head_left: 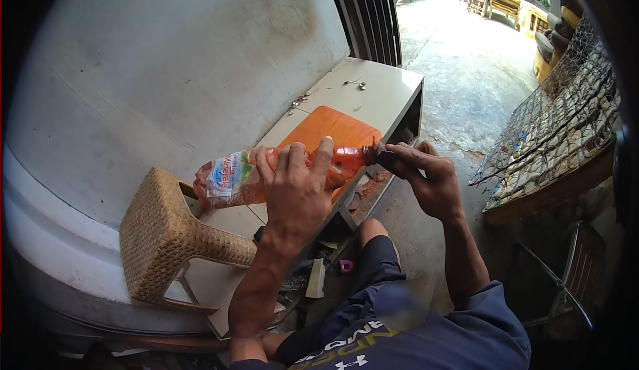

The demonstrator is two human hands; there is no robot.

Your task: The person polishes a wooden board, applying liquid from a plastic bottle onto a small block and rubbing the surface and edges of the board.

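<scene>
A clear plastic bottle (229, 178) with a blue, white and green label lies nearly level in front of me, its base to the left and its neck to the right. Wrapped over its middle from above is my left hand (297, 184), closed on it. The bottle looks reddish-orange, and dark bits show inside near the neck. At the dark, ragged-looking mouth, my right hand (426, 174) pinches a small greyish thing that the fingers mostly hide. An orange board (331, 125) lies under the bottle on a white tiled bench (389, 80).
A woven-pattern stool (154, 237) stands at the left by the white wall. Small metal bits (297, 102) lie on the bench. Rubble (359, 200) and a pink object (345, 265) are below. A netted pile (559, 117) and a folding chair (571, 283) stand right.
</scene>
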